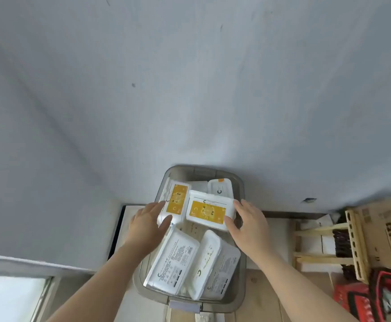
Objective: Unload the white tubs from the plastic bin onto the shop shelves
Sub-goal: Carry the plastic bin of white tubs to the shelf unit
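Early stage: bin (189, 169) holds several white tubs, no shelf in view; left hand (148, 225) grips left tub (175, 201), right hand (250, 225) grips right tub (207, 211), both yellow-labelled, lying on top inside the bin, neither lifted clear.

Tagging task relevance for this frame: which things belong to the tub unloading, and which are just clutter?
Job:
plastic bin
left yellow-label tub, gripped by left hand
right yellow-label tub, gripped by right hand
other white tubs

Lying about:
cardboard box
red basket
wooden slats
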{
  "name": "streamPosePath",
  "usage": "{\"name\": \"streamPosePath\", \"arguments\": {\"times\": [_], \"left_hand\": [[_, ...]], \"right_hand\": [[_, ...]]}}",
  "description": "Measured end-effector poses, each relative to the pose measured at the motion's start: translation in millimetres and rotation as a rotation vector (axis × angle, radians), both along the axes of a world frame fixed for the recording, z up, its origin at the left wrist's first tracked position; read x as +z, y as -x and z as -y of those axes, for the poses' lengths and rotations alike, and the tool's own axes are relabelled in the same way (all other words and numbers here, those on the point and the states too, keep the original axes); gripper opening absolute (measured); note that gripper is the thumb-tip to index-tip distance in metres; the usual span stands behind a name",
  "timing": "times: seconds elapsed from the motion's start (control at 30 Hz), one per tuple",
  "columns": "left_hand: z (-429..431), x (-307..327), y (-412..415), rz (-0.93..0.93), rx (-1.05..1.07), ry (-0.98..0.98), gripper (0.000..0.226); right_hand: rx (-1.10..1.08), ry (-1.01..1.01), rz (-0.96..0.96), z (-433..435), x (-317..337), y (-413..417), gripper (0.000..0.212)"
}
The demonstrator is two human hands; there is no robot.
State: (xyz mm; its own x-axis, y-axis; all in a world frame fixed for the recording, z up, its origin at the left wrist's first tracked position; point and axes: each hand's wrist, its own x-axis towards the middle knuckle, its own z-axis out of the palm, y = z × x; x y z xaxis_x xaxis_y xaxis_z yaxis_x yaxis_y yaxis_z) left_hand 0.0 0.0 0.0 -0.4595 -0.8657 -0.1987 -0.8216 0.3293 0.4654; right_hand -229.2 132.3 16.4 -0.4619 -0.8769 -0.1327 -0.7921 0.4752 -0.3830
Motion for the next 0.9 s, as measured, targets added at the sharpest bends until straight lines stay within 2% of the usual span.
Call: {"name": "streamPosePath", "arguments": {"times": [0.1,0.27,0.4,0.57,0.73,0.9], "left_hand": [[11,-30,4,0.066,0.011,-0.063,0.06],[32,-71,2,0.181,0.012,-0.135,0.067],[48,-102,-6,0.245,0.003,-0.209,0.068],[59,-127,-6,0.17,-0.035,-0.336,0.069],[68,-133,4,0.208,-0.01,-0.357,0.069],[74,-135,5,0.223,-0.02,-0.36,0.067]], "right_hand": [[-0.013,-0.002,0.028,6,-36,10,0.061],[-0.057,-0.182,0.105,1,-93,18,0.067],[-0.115,-0.238,0.138,0,-121,22,0.064],[-0.254,-0.194,0.33,4,-141,21,0.062],[-0.289,-0.13,0.368,8,-148,25,0.068],[-0.3,-0.203,0.404,13,-147,27,0.066]]}}
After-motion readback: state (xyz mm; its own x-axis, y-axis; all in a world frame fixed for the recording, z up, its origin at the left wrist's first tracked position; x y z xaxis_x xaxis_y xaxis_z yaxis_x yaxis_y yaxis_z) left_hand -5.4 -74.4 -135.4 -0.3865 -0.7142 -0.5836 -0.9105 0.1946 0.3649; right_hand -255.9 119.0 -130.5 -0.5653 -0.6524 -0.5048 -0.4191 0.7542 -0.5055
